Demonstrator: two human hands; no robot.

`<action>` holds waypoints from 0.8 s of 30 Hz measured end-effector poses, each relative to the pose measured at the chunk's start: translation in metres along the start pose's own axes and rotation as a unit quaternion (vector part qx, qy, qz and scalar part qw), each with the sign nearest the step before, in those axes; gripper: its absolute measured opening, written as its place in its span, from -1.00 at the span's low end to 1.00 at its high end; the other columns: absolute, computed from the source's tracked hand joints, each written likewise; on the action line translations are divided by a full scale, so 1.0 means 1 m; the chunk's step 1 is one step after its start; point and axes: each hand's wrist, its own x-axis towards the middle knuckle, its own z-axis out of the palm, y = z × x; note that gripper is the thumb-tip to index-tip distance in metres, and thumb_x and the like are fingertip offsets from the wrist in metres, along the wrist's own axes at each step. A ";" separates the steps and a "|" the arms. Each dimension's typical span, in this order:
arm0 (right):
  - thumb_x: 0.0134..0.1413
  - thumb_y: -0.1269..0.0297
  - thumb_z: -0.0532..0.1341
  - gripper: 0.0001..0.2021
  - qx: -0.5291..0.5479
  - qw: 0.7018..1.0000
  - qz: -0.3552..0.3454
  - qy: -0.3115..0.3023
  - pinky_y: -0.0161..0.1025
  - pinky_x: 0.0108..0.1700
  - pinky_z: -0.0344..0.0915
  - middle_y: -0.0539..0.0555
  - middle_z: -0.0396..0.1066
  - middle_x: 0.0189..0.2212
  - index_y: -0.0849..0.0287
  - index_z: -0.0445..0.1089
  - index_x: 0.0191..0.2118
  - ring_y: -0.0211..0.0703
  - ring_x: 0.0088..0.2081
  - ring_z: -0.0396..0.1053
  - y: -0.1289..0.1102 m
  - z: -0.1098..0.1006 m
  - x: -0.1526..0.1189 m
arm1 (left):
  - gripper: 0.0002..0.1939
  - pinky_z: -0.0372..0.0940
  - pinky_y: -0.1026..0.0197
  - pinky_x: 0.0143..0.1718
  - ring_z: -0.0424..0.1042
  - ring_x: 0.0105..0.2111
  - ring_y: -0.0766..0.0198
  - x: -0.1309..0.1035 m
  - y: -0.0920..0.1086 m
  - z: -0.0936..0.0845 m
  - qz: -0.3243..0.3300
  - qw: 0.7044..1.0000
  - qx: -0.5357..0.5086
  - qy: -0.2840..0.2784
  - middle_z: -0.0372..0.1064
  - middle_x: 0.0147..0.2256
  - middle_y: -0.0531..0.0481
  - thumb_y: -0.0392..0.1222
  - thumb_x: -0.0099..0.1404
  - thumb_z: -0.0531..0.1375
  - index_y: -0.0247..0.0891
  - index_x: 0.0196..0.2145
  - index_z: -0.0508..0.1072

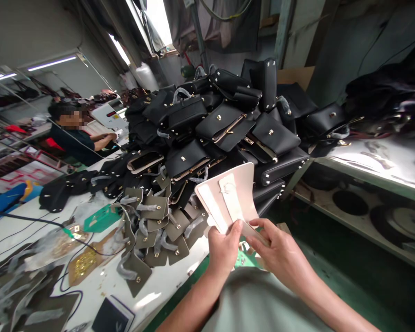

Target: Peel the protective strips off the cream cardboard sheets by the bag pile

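Both hands hold a pale beige bag flap (244, 186) in front of my body, its inner side turned up. Whitish strips of lining or tape lie along that side. My left hand (224, 244) pinches the flap's near edge, thumb on top. With fingers and thumb closed, my right hand (275, 244) grips a narrow pale strip at the flap's lower right; whether the strip is joined to the flap I cannot tell. Below the hands, a green tray (244, 259) with small metal pieces shows in part. Left of the flap lie several grey-green flap pieces (154, 207) with plastic-wrapped handles.
Black handbags (224, 120) are heaped high beyond the hands. On the white table (152, 302) are a bag of gold fittings (85, 267), a green plastic piece (102, 218), a dark box (112, 316) and a black cable. A co-worker (74, 136) sits at the far left. A shelf (383, 170) stands right.
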 end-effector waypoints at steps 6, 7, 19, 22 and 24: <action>0.28 0.03 0.19 -0.77 0.063 0.998 0.013 -0.024 -0.29 -0.49 0.07 -0.10 0.34 -0.54 0.08 0.39 -0.22 -0.27 -0.53 0.19 0.006 -0.010 -0.001 | -0.74 0.47 0.16 0.00 0.62 -0.11 0.04 0.001 0.005 0.007 -0.004 1.000 0.010 -0.006 0.66 -0.18 -0.18 -0.09 0.26 0.37 -0.35 -0.21 0.66; 0.28 0.03 0.20 -0.77 0.078 0.996 0.014 -0.031 -0.29 -0.48 0.07 -0.10 0.35 -0.52 0.09 0.37 -0.25 -0.27 -0.51 0.18 0.008 -0.011 0.000 | -0.73 0.46 0.16 0.02 0.61 -0.07 0.04 0.000 0.004 0.009 0.001 1.000 0.010 -0.005 0.65 -0.14 -0.18 -0.09 0.25 0.37 -0.35 -0.18 0.65; 0.11 -0.06 0.37 -0.61 0.273 0.957 0.064 -0.076 -0.30 -0.44 0.12 0.03 0.50 -0.44 0.22 0.42 -0.29 -0.27 -0.46 0.30 0.033 -0.031 0.011 | -0.71 0.47 0.02 0.05 0.61 -0.09 -0.04 -0.004 0.001 0.033 -0.034 0.997 0.075 0.012 0.64 -0.16 -0.18 -0.14 0.13 0.40 -0.31 -0.19 0.61; 0.06 -0.11 0.38 -0.58 0.285 0.951 0.075 -0.090 -0.30 -0.44 0.17 0.02 0.50 -0.47 0.21 0.41 -0.32 -0.25 -0.48 0.33 0.040 -0.036 0.011 | -0.77 0.47 0.05 0.04 0.61 -0.08 -0.05 -0.005 0.000 0.042 -0.033 0.995 0.091 0.006 0.64 -0.17 -0.18 -0.14 0.14 0.38 -0.29 -0.25 0.61; 0.05 -0.11 0.38 -0.58 0.280 0.953 0.076 -0.083 -0.30 -0.44 0.19 0.01 0.49 -0.49 0.20 0.41 -0.32 -0.24 -0.48 0.34 0.047 -0.038 0.011 | -0.79 0.49 0.07 0.01 0.61 -0.08 -0.07 -0.006 -0.001 0.047 -0.026 0.995 0.099 -0.003 0.65 -0.18 -0.18 -0.15 0.12 0.38 -0.27 -0.28 0.61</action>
